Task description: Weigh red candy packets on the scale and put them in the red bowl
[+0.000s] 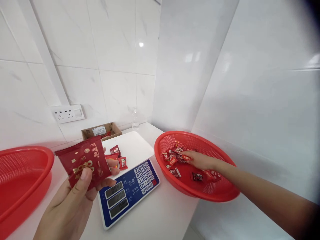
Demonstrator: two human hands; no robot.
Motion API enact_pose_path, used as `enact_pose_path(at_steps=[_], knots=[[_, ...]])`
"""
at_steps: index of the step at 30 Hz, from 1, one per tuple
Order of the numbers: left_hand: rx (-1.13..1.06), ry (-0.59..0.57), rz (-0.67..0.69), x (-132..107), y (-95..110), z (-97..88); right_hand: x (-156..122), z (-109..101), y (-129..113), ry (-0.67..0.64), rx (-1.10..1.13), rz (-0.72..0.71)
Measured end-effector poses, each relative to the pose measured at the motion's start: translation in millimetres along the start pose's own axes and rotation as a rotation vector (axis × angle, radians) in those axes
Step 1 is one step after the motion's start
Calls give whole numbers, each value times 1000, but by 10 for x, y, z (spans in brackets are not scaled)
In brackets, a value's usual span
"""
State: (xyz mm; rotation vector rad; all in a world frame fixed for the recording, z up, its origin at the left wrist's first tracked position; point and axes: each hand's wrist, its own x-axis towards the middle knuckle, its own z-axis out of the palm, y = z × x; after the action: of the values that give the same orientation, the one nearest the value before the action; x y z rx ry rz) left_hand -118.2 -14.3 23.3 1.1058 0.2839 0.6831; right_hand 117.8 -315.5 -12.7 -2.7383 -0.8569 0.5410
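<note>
My left hand (pixel 75 193) holds up a dark red packet (pixel 86 163) with gold print, thumb in front and fingers behind. Behind it is a digital scale (pixel 131 182) with a blue keypad panel and a white pan (pixel 137 141). Several small red candy packets (pixel 122 162) lie on the pan, partly covered by the left hand and packet. My right hand (pixel 198 159) reaches into a red plastic basket (pixel 172 185), its fingers closed at a small red wrapped candy (pixel 185 157). More wrapped candies (pixel 172 161) lie scattered around it on the basket's bottom.
Another red basket (pixel 47 160) stands at the left edge. A cardboard box (pixel 113 128) and a clear bottle (pixel 135 120) stand behind the scale on the white table (pixel 172 213). Tiled walls close in the back and right; a socket panel (pixel 68 113) is at left.
</note>
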Motion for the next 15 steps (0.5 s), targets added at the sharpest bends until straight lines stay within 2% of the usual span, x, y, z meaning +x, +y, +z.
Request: enact_pose_path(at_steps=[3, 6, 9, 12, 15], knots=[[-54, -121, -1, 35, -5, -33, 121, -21, -18, 25, -8, -4], [-70, -111, 28, 32, -26, -44, 208, 123, -120, -58, -14, -78], [-58, -109, 46, 7, -52, -68, 276, 350, -220, -141, -94, -228], [-27, -110, 93, -2, -66, -104, 329, 487, -240, -82, -152, -295], [-8, -131, 119, 13, -64, -120, 351, 437, -164, 27, -153, -242]])
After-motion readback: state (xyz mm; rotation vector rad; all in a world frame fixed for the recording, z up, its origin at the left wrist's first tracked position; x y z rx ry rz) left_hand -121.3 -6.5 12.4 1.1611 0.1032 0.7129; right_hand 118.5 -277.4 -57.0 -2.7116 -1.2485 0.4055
